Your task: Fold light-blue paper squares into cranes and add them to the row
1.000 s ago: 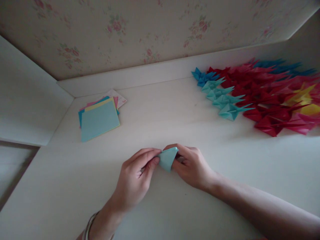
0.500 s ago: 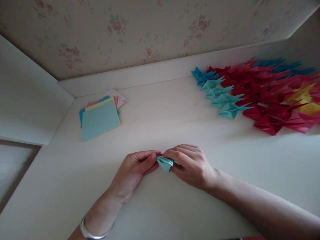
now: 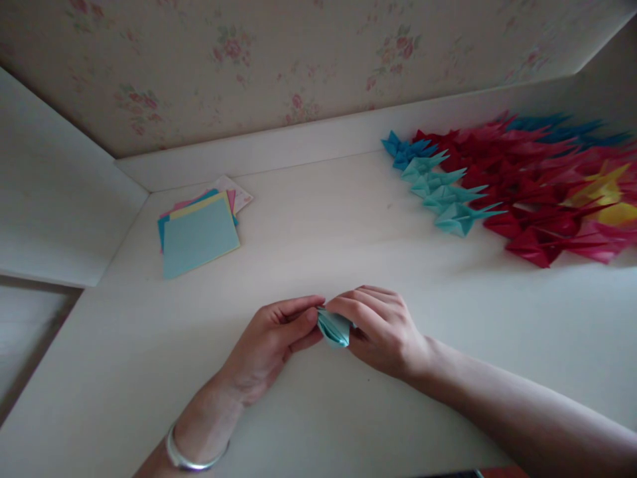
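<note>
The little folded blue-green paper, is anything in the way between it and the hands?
Nothing visible is: the left hand and right hand both hold the folded paper directly. The sheets of paper lie apart, farther back.

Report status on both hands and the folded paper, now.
Left hand and right hand gripping folded turquoise paper. Layers showing along its near side. No obstruction seen; paper stack, folded figures farther back.
</note>
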Tool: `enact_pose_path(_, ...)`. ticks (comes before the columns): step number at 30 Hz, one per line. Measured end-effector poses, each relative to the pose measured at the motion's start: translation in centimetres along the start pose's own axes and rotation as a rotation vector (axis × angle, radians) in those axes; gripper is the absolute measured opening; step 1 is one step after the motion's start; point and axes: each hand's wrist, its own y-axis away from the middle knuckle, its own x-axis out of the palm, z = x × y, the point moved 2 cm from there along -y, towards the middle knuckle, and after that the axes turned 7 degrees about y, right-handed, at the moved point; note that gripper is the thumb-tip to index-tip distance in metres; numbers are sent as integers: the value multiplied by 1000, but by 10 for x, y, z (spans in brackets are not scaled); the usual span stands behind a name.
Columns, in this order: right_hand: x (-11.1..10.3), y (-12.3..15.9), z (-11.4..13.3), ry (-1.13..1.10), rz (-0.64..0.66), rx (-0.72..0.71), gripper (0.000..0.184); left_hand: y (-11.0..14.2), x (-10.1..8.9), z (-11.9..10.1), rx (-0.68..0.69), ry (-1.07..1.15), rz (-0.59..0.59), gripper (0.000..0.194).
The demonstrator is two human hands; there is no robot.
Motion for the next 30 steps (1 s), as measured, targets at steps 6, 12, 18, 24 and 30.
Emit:
enact_pose_path(6, 0, 3, -3, 0, 21, -76, 17, 0, 2, 1, -20, 29, 22, 23)
enact_pose_path(12, 1, 0, -4, -2, 17, -24, 18, 1, 1, -1, 8, 21, -31, 24)
enact_pose_path(18, 5, 1, -6, -74, 73, 200, 30, 0, 1, -1, 71, -31, -90, 21)
enact_pose_path(24, 6, 2, -6, -240, 99, 436, 27, -2, -3, -1, 136, -6, -142, 19)
enact_pose_path(30, 4, -4, -7, -628, 247, 629, 18, -1, -10, -6, 404, -305, -308, 20)
